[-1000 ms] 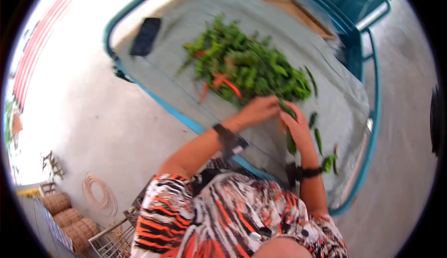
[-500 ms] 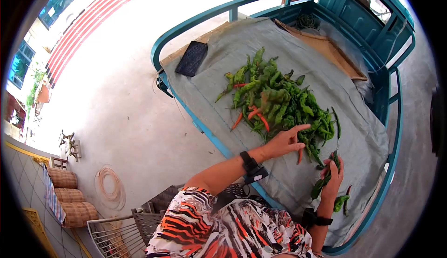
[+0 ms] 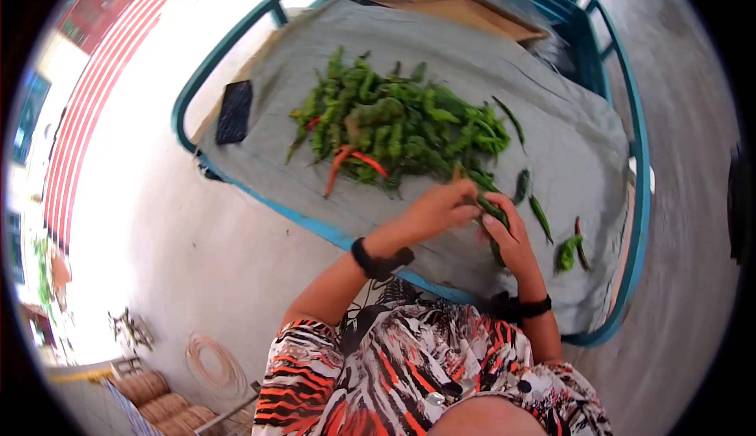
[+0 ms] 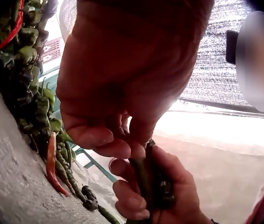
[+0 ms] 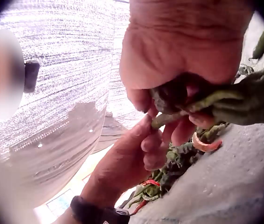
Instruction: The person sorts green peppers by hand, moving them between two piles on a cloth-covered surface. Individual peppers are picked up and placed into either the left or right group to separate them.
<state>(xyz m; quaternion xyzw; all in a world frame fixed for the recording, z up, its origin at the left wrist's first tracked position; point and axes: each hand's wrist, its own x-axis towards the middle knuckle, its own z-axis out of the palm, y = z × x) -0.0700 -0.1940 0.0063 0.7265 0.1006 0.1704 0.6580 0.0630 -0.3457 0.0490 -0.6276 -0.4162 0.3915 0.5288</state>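
Note:
In the head view my left hand point(image 3: 433, 214) and right hand point(image 3: 516, 239) meet at the near edge of a heap of green chili peppers point(image 3: 394, 121). My right hand grips several green peppers point(image 3: 494, 209); in the right wrist view a large pepper point(image 5: 248, 105) sticks out past its fingers. With thumb and fingertips, my left hand point(image 4: 122, 84) pinches the end of a slim green pepper point(image 4: 143, 179), whose other part lies in my right hand point(image 4: 178, 182). A red pepper point(image 4: 53, 163) lies close by on the grey cloth. My palms hide part of the held peppers.
The grey cloth point(image 3: 291, 50) covers a cart bed with a teal rail point(image 3: 639, 200). A dark flat object point(image 3: 234, 112) lies at its left corner. Loose peppers point(image 3: 540, 217) and a light green one point(image 3: 567, 253) lie at the right. A coiled hose point(image 3: 214, 363) is on the floor.
Half a second ago my left hand pointed over the heap, apart from my right hand. Now both hands are together at the peppers, my right hand having moved in. The head view has shifted too.

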